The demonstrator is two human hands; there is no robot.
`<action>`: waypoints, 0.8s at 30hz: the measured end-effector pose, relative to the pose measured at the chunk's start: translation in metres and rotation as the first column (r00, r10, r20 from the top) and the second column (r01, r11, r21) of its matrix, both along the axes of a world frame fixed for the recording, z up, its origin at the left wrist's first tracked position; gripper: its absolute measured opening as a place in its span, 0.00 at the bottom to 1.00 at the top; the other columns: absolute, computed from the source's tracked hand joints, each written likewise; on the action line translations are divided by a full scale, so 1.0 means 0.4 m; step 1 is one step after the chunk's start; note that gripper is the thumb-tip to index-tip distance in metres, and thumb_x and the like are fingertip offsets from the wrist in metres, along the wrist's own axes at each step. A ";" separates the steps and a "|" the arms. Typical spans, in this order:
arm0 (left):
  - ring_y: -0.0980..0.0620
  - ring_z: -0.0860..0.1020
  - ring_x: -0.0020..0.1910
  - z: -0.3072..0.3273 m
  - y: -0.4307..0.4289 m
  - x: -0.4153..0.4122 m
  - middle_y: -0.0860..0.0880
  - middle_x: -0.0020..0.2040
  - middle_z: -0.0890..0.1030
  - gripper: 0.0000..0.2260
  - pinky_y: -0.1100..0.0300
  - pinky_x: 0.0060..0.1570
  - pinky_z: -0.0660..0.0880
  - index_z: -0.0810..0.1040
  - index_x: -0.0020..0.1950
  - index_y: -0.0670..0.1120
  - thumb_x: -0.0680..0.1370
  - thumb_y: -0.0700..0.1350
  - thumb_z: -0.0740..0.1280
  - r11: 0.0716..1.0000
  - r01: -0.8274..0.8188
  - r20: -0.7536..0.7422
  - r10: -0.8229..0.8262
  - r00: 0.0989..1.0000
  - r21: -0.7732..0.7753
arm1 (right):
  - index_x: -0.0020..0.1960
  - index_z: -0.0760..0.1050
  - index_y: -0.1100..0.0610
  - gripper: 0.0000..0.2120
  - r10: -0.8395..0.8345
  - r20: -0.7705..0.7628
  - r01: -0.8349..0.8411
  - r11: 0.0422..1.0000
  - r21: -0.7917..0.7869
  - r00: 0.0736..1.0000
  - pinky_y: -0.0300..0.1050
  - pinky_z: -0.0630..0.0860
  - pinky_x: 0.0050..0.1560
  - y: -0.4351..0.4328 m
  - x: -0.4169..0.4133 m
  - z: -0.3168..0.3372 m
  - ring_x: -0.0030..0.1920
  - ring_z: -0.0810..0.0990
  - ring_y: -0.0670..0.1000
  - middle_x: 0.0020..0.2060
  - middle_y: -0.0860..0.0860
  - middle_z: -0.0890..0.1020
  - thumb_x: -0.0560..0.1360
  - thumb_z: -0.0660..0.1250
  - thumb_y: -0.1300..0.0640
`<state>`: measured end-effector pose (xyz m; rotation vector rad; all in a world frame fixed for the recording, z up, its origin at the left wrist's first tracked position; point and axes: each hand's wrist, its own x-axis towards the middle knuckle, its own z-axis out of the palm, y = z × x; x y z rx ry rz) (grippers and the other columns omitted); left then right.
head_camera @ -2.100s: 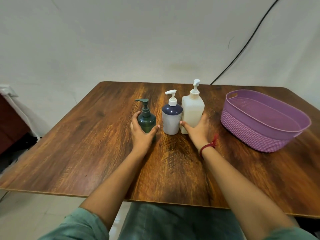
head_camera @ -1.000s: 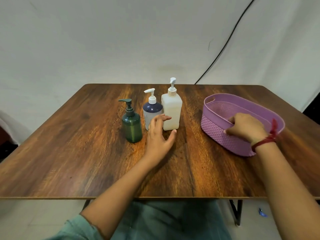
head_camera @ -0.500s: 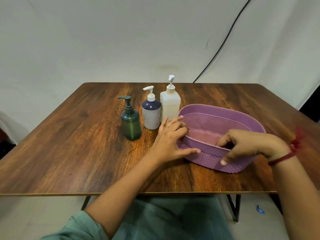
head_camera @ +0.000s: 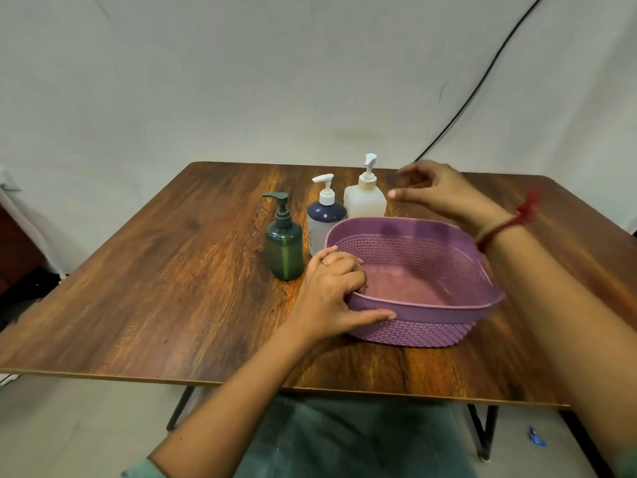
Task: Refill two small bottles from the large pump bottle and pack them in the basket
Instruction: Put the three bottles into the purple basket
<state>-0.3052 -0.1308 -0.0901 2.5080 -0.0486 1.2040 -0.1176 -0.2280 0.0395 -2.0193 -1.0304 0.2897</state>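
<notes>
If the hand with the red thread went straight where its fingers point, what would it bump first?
Probably the large white pump bottle; the right hand points left at it with nothing between, though depth is unclear.

Gripping near-left rim of purple basket point(head_camera: 418, 330) with left grip point(head_camera: 331, 291), thumb along the outer wall, fingers curled inside. Hovering right grip point(head_camera: 444, 194), loosely curled, blurred, holding nothing, above the basket's far side, just right of large white pump bottle point(head_camera: 365, 203). Lined up on table point(head_camera: 172, 270) at the basket's far-left: green pump bottle point(head_camera: 285, 250), navy-topped pump bottle point(head_camera: 325, 215), then the white one.
</notes>
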 end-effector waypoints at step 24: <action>0.54 0.70 0.38 0.002 -0.024 0.013 0.55 0.34 0.72 0.22 0.54 0.50 0.66 0.73 0.34 0.48 0.68 0.67 0.69 0.984 -0.161 -0.029 0.163 0.986 0.078 | 0.65 0.64 0.51 0.34 -0.156 0.020 0.149 0.966 0.210 0.988 0.54 0.79 0.53 0.088 0.037 0.069 0.54 0.76 0.51 0.54 0.46 0.73 0.64 0.76 0.48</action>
